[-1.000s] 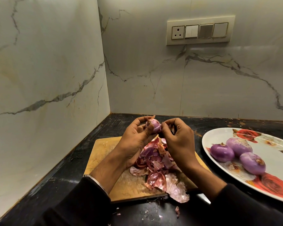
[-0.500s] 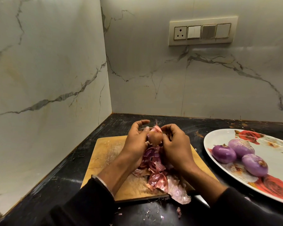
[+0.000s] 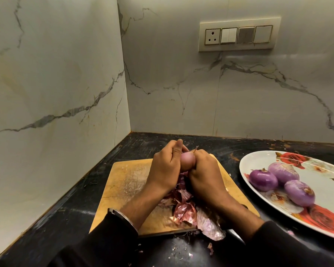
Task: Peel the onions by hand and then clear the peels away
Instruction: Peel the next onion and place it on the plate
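The counter (image 3: 69, 214) carries everything, and the grip sits over its near middle. To the right of the grip, well apart from it, lies the plate (image 3: 258, 164) with three peeled onions (image 3: 263, 179) on it, purple and smooth, touching one another. That looks like the finished share of the peeling.

Directly under the grip is the cutting board (image 3: 123, 182). On it, below and toward the person from the hands, lies a heap of peels (image 3: 185, 211), with one large pale piece hanging over the near edge and small scraps scattered on the counter beyond. None of this has been cleared, so the second half of the task seems not yet begun.

The left hand (image 3: 165, 171) and right hand (image 3: 203, 173) meet above the far part of the heap, both curled round one onion (image 3: 187, 160) held between them, clear of the board. Its visible skin is pale and dull, unlike the glossy ones on the plate, and a dry stalk tip sticks up from it, so it appears to be only partly peeled. Which fingers are pulling at the skin is hidden behind the knuckles. No further unpeeled onion shows, so this may well be the last one.
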### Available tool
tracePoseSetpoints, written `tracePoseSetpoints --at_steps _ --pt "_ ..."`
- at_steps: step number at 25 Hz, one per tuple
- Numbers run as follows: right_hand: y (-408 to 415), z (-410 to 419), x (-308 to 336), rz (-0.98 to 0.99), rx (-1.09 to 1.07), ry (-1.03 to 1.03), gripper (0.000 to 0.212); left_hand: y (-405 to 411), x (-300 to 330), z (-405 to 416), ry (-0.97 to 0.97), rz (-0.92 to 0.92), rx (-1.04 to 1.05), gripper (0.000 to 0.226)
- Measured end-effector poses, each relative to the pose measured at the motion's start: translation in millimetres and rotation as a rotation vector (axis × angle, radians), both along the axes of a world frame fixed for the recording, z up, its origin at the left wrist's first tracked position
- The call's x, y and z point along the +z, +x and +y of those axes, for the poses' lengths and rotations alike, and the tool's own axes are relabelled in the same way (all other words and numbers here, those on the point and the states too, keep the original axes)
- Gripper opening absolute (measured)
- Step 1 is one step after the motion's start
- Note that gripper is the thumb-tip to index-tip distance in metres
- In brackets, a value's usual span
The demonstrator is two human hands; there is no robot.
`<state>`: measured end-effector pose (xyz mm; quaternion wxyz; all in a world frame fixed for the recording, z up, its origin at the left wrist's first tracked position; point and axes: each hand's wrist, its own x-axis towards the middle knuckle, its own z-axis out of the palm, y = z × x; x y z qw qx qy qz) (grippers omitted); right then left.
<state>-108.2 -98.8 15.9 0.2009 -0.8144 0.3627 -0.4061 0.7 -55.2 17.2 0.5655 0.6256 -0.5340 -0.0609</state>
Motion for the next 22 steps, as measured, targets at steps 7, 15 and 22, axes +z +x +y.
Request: tracePoseSetpoints --at_steps 7,15,22 --pt "-2.3 -4.1 -0.1 0.055 0.055 -0.08 0.023 6.1 4.3 2.6 0.061 0.018 -0.155 0.093" --pt "-3.5 -8.5 3.0 -0.218 0.123 -0.011 0.02 15.6 17.7 8.8 0.075 0.636 -0.177 0.04" --pt "-3.3 -9.1 4.6 -0.312 0.214 -0.026 0.036 12.7 15.9 9.5 0.119 0.731 -0.426 0.038"
